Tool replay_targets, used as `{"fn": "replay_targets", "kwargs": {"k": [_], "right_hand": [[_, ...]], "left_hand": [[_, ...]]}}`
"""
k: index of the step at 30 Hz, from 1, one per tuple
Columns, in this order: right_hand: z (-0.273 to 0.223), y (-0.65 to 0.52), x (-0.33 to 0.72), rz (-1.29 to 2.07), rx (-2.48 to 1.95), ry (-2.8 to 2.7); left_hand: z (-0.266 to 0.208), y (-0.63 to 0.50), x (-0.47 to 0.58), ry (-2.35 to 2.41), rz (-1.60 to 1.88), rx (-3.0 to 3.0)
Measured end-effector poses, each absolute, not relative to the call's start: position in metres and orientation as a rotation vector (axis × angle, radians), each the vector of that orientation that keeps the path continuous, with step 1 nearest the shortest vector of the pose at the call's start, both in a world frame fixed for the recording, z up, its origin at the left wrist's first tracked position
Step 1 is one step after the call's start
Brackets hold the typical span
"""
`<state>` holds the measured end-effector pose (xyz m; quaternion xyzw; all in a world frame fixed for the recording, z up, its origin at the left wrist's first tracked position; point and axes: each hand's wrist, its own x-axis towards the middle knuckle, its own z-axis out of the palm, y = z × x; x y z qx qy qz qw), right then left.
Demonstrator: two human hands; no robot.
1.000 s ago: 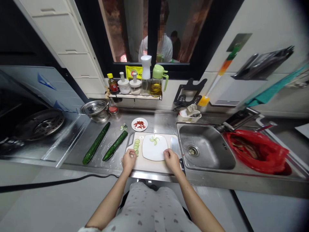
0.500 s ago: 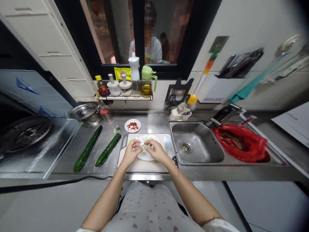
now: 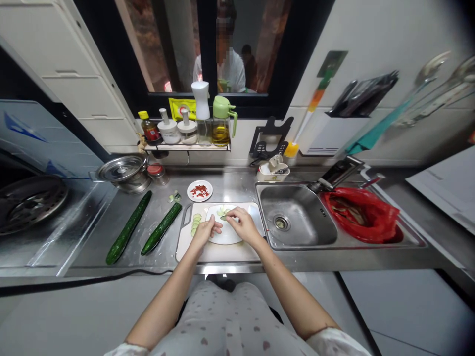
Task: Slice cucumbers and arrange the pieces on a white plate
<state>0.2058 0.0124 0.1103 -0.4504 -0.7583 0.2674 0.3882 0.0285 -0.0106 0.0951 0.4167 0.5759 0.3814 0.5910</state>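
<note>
My right hand (image 3: 241,225) is closed in a pinch on a thin cucumber slice (image 3: 223,217), held over the white plate (image 3: 226,239). Other pale green cucumber slices (image 3: 221,209) lie at the plate's far side. My left hand (image 3: 206,231) is over the plate's left edge, fingers apart, with nothing visible in it. Beneath the plate is a cutting board (image 3: 189,252). A row of cucumber slices (image 3: 195,225) lies on its left part, partly hidden behind my left hand. A knife blade (image 3: 257,217) rests along the board's right side.
Two whole cucumbers (image 3: 129,227) lie left of the board, near some cucumber ends (image 3: 174,197). A small dish of chopped red pieces (image 3: 200,197) stands behind it. To the right are a sink (image 3: 297,232) and a red plastic bag (image 3: 386,212). Condiment bottles (image 3: 221,123) line a shelf.
My hands have moved apart. The right hand has carried the slice to the plate's far side, while the left has opened and drawn left. The view has shifted slightly.
</note>
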Motion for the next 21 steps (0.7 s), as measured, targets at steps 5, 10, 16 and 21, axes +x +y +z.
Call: {"fn": "replay_targets", "kwargs": {"k": [5, 10, 16, 21], "right_hand": [[0.119, 0.009, 0.212, 0.603, -1.085, -2.055], [0.118, 0.007, 0.215, 0.596, -1.108, -2.095], [0.111, 0.006, 0.214, 0.629, -1.125, -2.115], [0.108, 0.007, 0.213, 0.642, -1.159, -2.101]], "left_hand": [[0.108, -0.002, 0.037, 1.177, 0.815, 0.671], [0.111, 0.002, 0.041, 1.144, 0.917, 0.629], [0.11, 0.0, 0.045, 1.162, 0.983, 0.562], [0.108, 0.001, 0.048, 1.146, 1.019, 0.553]]}}
